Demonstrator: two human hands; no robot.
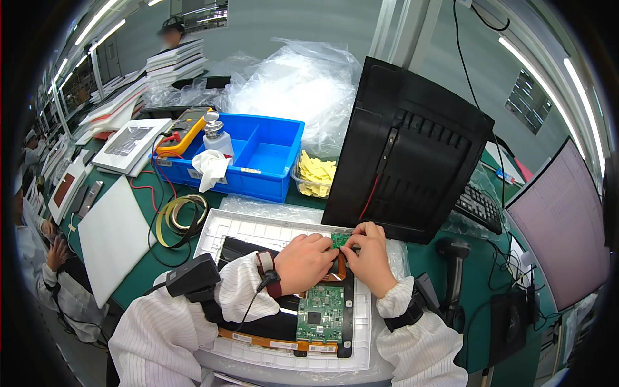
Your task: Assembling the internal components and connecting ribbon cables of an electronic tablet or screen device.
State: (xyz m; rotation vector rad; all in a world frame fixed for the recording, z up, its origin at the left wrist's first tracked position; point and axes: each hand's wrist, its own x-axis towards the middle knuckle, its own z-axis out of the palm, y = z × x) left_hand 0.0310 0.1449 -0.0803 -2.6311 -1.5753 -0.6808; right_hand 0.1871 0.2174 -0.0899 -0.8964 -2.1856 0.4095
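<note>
A white plastic frame (pixel 215 227) lies in front of me, holding a dark panel with a large green circuit board (pixel 321 314) and an orange flat cable (pixel 336 271). At its upper right is a small green circuit board (pixel 338 239), partly covered by my fingers. My left hand (pixel 305 263) reaches this small board from the left with its fingers curled; its fingertips are partly hidden. From the right, my right hand (pixel 369 255) pinches at the board's edge, thumb and forefinger together. Both forearms rest low over the frame.
A black display housing (pixel 406 148) stands tilted behind the frame. Left of it are a blue divided bin (pixel 271 164), a yellow multimeter (pixel 187 132), tape rolls (pixel 174 219) and a white sheet (pixel 116 238). A barcode scanner (pixel 452 264), keyboard (pixel 478 208) and monitor (pixel 564 226) stand right.
</note>
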